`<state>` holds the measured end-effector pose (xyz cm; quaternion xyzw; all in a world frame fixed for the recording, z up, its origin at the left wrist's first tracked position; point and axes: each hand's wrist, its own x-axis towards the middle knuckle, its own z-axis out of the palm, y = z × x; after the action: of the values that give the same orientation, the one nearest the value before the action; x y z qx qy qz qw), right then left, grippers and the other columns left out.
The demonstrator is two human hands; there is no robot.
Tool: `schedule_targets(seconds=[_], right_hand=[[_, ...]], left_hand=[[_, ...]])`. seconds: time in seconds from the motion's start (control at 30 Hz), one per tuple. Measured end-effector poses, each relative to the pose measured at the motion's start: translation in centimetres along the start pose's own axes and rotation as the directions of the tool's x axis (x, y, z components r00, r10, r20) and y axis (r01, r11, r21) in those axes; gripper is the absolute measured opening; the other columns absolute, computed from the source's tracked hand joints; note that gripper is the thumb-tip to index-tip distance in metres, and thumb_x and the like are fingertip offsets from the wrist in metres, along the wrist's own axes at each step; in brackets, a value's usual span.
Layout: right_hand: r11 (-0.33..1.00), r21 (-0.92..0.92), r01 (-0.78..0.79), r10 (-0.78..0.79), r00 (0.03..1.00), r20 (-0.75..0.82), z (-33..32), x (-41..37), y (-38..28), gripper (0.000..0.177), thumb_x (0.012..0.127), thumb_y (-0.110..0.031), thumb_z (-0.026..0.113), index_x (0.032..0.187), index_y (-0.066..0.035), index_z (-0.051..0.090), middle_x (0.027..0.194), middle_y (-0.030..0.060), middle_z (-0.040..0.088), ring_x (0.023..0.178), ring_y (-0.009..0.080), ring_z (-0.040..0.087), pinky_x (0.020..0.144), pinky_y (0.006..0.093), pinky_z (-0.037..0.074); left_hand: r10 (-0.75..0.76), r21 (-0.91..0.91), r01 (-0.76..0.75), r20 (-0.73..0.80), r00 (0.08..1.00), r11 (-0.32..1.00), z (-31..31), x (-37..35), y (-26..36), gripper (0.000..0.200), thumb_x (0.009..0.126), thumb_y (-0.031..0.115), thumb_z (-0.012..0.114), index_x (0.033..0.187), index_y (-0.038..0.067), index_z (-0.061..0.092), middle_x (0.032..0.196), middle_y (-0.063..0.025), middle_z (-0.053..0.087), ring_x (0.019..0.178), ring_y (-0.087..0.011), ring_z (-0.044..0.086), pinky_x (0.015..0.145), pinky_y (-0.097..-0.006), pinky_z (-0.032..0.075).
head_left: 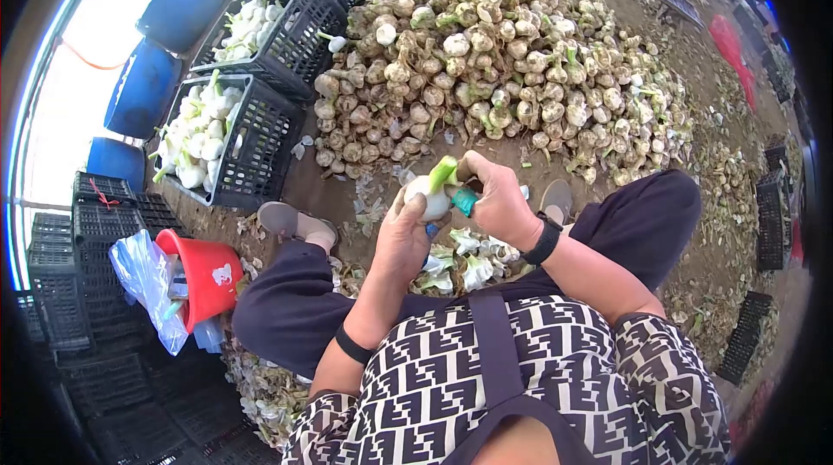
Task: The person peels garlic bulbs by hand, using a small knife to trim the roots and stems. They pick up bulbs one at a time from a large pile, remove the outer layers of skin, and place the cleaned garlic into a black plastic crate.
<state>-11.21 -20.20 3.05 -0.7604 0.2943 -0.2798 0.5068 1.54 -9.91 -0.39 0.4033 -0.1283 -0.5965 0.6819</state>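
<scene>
A white garlic bulb (429, 199) with a short green stem (444, 172) is held up in front of my lap. My left hand (403, 229) is closed around the bulb from the left and below. Something blue shows by its fingers. My right hand (505, 201) is closed against the bulb's right side, near the stem, with a green wrap (464, 201) at the thumb. Whether a small tool sits in the right fingers is hidden. White peeled skins (475, 272) lie on the ground under my hands.
A large heap of unpeeled garlic (486, 57) lies ahead. To the left, a black crate (260, 148) holds clean white bulbs, with another filled crate (291, 40) behind. A red bucket (217, 278) with plastic bags stands by my left knee. Blue barrels (139, 88) line the left side.
</scene>
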Motion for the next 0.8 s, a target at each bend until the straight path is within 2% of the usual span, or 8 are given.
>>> schedule_targets(seconds=[0.27, 0.4, 0.43, 0.53, 0.57, 0.6, 0.67, 0.8], right_hand=[[0.941, -0.327, -0.086, 0.007, 0.972, -0.236, -1.0, 2.0, 5.0, 0.013, 0.073, -0.003, 0.056, 0.081, -0.001, 0.046, 0.074, 0.0203, 0.056, 0.072, 0.0368, 0.056, 0.063, 0.0407, 0.044], [0.755, -0.655, -0.038, -0.009, 0.998, -0.069, -1.5, 1.1, 8.1, 0.016, 0.072, -0.006, 0.052, 0.086, -0.002, 0.046, 0.076, 0.0181, 0.058, 0.075, 0.0377, 0.057, 0.065, 0.0425, 0.046], [0.640, -0.760, -0.115, 0.251, 0.966, 0.064, -1.8, 1.0, 7.4, 0.019, 0.072, -0.007, 0.053, 0.090, -0.003, 0.046, 0.081, 0.0161, 0.061, 0.081, 0.0355, 0.059, 0.068, 0.0425, 0.047], [0.569, -0.813, -0.126, 0.478, 0.855, 0.203, -2.6, 0.8, 5.0, 0.024, 0.073, -0.009, 0.055, 0.095, -0.004, 0.048, 0.087, 0.0173, 0.061, 0.087, 0.0330, 0.060, 0.071, 0.0414, 0.048], [0.772, -0.635, -0.031, 0.235, 0.942, 0.240, -2.6, 0.5, 5.2, 0.032, 0.075, -0.014, 0.061, 0.103, -0.004, 0.049, 0.095, 0.0183, 0.060, 0.087, 0.0333, 0.059, 0.073, 0.0409, 0.048], [0.771, -0.636, -0.026, 0.230, 0.943, 0.240, -2.7, 0.6, 4.8, 0.032, 0.075, -0.014, 0.061, 0.103, -0.004, 0.049, 0.095, 0.0183, 0.060, 0.087, 0.0333, 0.059, 0.073, 0.0409, 0.048], [0.999, 0.019, -0.046, 0.041, 0.978, 0.206, -2.6, 1.1, 1.8, 0.033, 0.074, -0.014, 0.064, 0.103, -0.004, 0.053, 0.095, 0.0159, 0.060, 0.084, 0.0306, 0.059, 0.070, 0.0362, 0.049], [1.000, -0.011, -0.013, 0.014, 0.992, 0.126, -0.8, 0.8, -1.0, 0.022, 0.073, -0.010, 0.063, 0.093, -0.002, 0.058, 0.090, 0.0140, 0.060, 0.079, 0.0285, 0.060, 0.068, 0.0319, 0.048]], left_hand=[[-0.104, -0.116, 0.118, 0.122, 0.987, 0.986, 0.9, -0.8, 1.2, 0.059, 0.074, 0.020, 0.061, 0.126, 0.002, 0.039, 0.115, -0.0126, 0.052, 0.101, -0.0230, 0.055, 0.084, -0.0349, 0.047], [-0.103, -0.200, 0.128, 0.134, 0.986, 0.971, 0.5, -0.9, 1.2, 0.053, 0.077, 0.022, 0.058, 0.124, 0.003, 0.040, 0.109, -0.0138, 0.056, 0.091, -0.0272, 0.059, 0.074, -0.0330, 0.049], [-0.102, -0.202, 0.128, 0.134, 0.986, 0.971, 0.2, -0.8, 1.2, 0.053, 0.077, 0.022, 0.058, 0.124, 0.003, 0.040, 0.109, -0.0138, 0.056, 0.091, -0.0272, 0.059, 0.074, -0.0330, 0.049], [-0.135, -0.295, 0.177, 0.156, 0.978, 0.939, -0.3, -0.5, 1.0, 0.050, 0.080, 0.024, 0.055, 0.123, 0.003, 0.041, 0.108, -0.0133, 0.057, 0.094, -0.0264, 0.058, 0.077, -0.0337, 0.048], [-0.113, -0.292, 0.137, 0.098, 0.989, 0.947, -0.2, -0.4, 0.9, 0.048, 0.081, 0.027, 0.055, 0.120, 0.001, 0.044, 0.107, -0.0143, 0.057, 0.096, -0.0274, 0.057, 0.077, -0.0342, 0.047], [-0.091, -0.287, 0.098, 0.039, 0.995, 0.953, -0.1, -0.3, 0.8, 0.047, 0.083, 0.031, 0.054, 0.117, 0.000, 0.047, 0.106, -0.0153, 0.057, 0.098, -0.0284, 0.056, 0.077, -0.0346, 0.047], [-0.099, -0.282, 0.103, 0.027, 0.995, 0.954, 0.4, -0.4, 1.1, 0.044, 0.085, 0.028, 0.052, 0.120, 0.001, 0.044, 0.109, -0.0134, 0.056, 0.101, -0.0266, 0.054, 0.084, -0.0367, 0.044], [-0.054, -0.239, 0.050, -0.012, 0.998, 0.970, 0.9, -0.3, 0.3, 0.040, 0.089, 0.024, 0.046, 0.122, 0.003, 0.041, 0.116, -0.0112, 0.052, 0.106, -0.0247, 0.051, 0.092, -0.0398, 0.041]])
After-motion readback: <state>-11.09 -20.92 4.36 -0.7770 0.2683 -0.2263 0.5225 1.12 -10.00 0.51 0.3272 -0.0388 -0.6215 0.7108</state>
